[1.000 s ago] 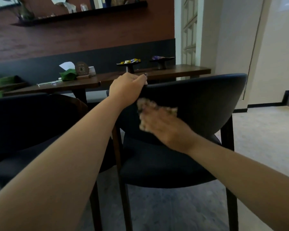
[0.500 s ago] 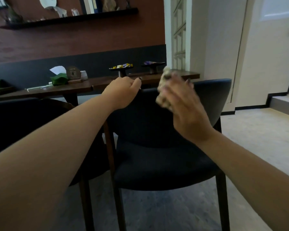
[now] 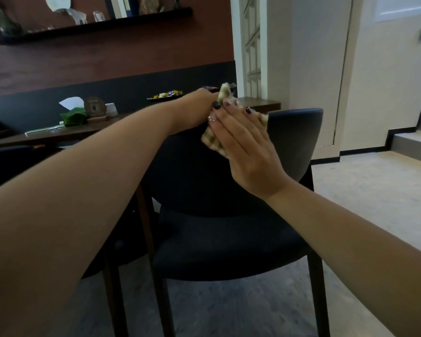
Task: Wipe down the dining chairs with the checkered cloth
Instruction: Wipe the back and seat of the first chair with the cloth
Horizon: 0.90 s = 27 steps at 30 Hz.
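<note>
Pressing the checkered cloth (image 3: 213,139) flat against the upper inner face of the dark chair (image 3: 229,239) backrest, the right hand (image 3: 246,152) keeps its fingers straight and spread over the fabric, palm toward the backrest, so the cloth is carried under an extended hand and not bunched in a fist. One corner of the cloth pokes up above the top rail, just beside the left hand (image 3: 195,108). That hand rests on the top edge of the backrest and seems to steady the chair; its fingers fall on the far side of the rail and behind the cloth, so I cannot tell how they are curled.

The step in hand looks like the wipe of the backrest's top, with the seat below and the legs showing no sign either way of having been done. The next move probably calls for a firm sweep along the curved rail toward the right end, keeping the cloth flat so it does not slip out from under the palm, while the left hand holds the chair from swivelling or tipping.

A second dark chair (image 3: 22,166) stands to the left, close by. Behind both runs a wooden table (image 3: 83,132) with a green tissue holder (image 3: 73,116) and a dish of sweets (image 3: 165,95); a wall shelf (image 3: 95,26) hangs above.
</note>
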### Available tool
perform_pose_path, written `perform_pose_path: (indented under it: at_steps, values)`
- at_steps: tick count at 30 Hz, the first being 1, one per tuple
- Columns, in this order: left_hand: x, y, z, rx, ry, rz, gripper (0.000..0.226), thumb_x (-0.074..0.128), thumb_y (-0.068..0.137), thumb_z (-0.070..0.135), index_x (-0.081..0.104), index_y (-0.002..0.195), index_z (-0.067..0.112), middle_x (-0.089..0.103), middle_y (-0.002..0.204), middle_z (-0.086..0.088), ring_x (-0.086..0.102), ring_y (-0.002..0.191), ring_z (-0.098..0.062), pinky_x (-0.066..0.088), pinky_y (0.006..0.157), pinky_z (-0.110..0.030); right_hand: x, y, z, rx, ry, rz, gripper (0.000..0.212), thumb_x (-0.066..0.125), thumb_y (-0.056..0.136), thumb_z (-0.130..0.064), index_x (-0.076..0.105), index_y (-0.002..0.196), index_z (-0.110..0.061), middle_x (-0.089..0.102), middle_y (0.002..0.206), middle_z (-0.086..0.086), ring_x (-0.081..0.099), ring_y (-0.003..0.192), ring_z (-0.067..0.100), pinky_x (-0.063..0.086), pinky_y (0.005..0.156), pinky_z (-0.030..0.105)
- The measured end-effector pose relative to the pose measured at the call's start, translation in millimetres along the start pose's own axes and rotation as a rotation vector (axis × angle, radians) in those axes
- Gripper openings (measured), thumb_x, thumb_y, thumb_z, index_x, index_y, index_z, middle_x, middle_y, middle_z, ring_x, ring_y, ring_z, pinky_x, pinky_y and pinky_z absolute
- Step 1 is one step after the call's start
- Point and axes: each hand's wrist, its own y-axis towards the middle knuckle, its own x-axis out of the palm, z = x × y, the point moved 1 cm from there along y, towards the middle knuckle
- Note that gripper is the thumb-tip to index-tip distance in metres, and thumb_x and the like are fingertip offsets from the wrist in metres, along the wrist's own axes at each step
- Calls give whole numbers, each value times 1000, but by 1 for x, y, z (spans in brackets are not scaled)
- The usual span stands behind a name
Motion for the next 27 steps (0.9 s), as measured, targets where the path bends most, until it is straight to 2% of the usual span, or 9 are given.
perform_pose_path:
  at_steps: [2, 4, 5, 8, 13, 16, 20, 24, 27]
  values:
    - [2, 1, 2, -26, 113, -78, 35, 38, 102, 18, 59, 73, 19, 64, 72, 5, 56, 74, -21, 47, 64, -20, 2, -7, 2, -32, 22, 2, 33, 46, 99, -4, 49, 131, -1, 53, 134, 20, 45, 130, 34, 31, 112, 47]
    - [4, 2, 2, -65, 205, -127, 31, 42, 102, 34, 69, 101, 18, 71, 107, -2, 59, 103, -32, 45, 86, -32, 4, -23, 2, -88, 44, -33, 37, 48, 99, -4, 46, 135, -1, 48, 138, 18, 41, 133, 32, 26, 115, 45]
    - [3, 3, 1, -105, 228, -135, 37, 46, 97, 51, 68, 109, 24, 67, 119, -4, 60, 109, -28, 43, 91, -36, 5, -35, 1, -130, 59, -79, 39, 48, 99, -5, 44, 137, -2, 45, 141, 17, 37, 136, 30, 24, 116, 43]
    - [4, 6, -3, -170, 239, -147, 50, 49, 75, 80, 70, 88, 36, 67, 97, 9, 61, 91, -11, 42, 83, -32, 10, -82, -6, -323, 75, -284, 41, 52, 96, -5, 47, 136, -3, 45, 142, 14, 37, 137, 27, 27, 115, 42]
    - [4, 8, -7, -86, 292, -114, 33, 43, 87, 71, 60, 59, 68, 62, 80, 10, 56, 82, -7, 35, 66, -24, 16, -118, -6, -443, 46, -433, 41, 52, 95, -5, 49, 136, -5, 46, 143, 11, 40, 135, 24, 30, 114, 40]
    - [4, 7, -6, -67, 326, -143, 25, 45, 82, 70, 67, 88, 62, 67, 83, 14, 61, 85, -7, 37, 68, -23, 17, -121, -6, -466, 102, -491, 37, 44, 98, -5, 52, 134, -5, 49, 142, 11, 43, 134, 24, 27, 115, 39]
    - [3, 7, -2, -33, 373, -180, 58, 38, 70, 71, 63, 117, 48, 63, 95, 16, 57, 94, -8, 35, 75, -23, -9, -124, 2, -598, 186, -688, 40, 51, 93, -11, 53, 132, -7, 49, 141, 8, 45, 132, 21, 39, 108, 38]
    - [4, 4, 0, 27, 437, -254, 27, 33, 85, 57, 45, 85, 81, 56, 123, 8, 53, 112, -15, 37, 101, -36, -34, -84, 20, -151, 258, -399, 36, 46, 98, -8, 49, 134, -7, 47, 142, 14, 41, 134, 29, 35, 110, 48]
    - [4, 3, 1, -9, 385, -246, 21, 36, 81, 63, 46, 78, 82, 57, 108, 17, 56, 107, -12, 39, 92, -30, -41, -31, 42, 184, 169, -24, 34, 42, 96, 4, 42, 131, 3, 41, 138, 20, 36, 134, 32, 35, 109, 53]
